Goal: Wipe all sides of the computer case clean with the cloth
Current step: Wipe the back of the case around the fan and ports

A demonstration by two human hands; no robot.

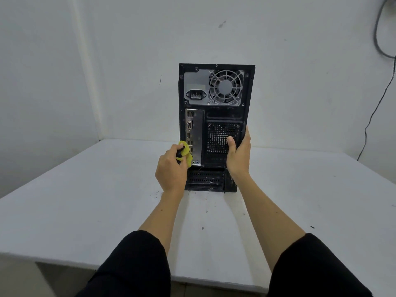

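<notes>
A black computer case (222, 116) stands upright on the white table (85, 206), its rear panel with fan grille and ports facing me. My left hand (170, 171) grips a bunched yellow cloth (186, 154) against the case's lower left rear edge, beside the port plate. My right hand (239, 156) holds the case's right edge, thumb on the perforated vent and fingers wrapped round the side panel. The case's front and sides are hidden.
Dark specks of dirt (202, 228) dot the table in front of the case. White walls close in behind and to the left. A black cable (372, 112) hangs down the right wall. The table's near edge (128, 267) lies just beyond my sleeves.
</notes>
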